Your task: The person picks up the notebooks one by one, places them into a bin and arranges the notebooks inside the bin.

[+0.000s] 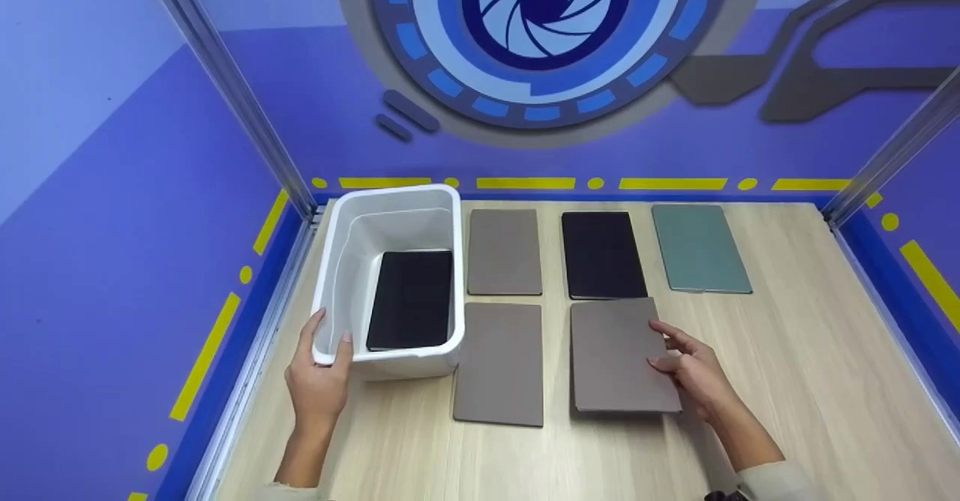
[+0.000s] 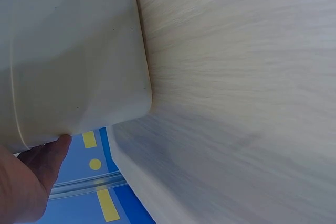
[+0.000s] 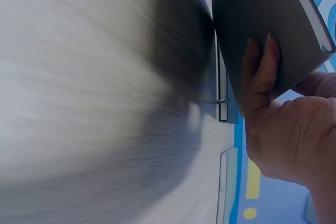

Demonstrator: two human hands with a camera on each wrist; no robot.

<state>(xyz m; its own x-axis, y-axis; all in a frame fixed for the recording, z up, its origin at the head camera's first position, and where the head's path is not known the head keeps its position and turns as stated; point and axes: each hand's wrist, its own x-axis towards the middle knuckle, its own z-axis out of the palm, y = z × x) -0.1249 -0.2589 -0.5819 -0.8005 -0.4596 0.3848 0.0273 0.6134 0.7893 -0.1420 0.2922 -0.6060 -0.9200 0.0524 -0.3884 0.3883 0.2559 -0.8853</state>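
Observation:
A white plastic bin stands at the left of the table with a black notebook lying inside. My left hand grips the bin's near left corner, thumb over the rim and fingers along the outer side. On the right, my right hand holds a grey-brown notebook by its right edge. The thumb lies on the top cover; in the right wrist view, fingers spread under the back cover. This notebook is raised off the table, its shadow below it.
Two more grey-brown notebooks, one far and one near, lie just right of the bin. Behind the held notebook lies a black notebook, with a green notebook to its right. Purple-blue panels enclose the wooden table.

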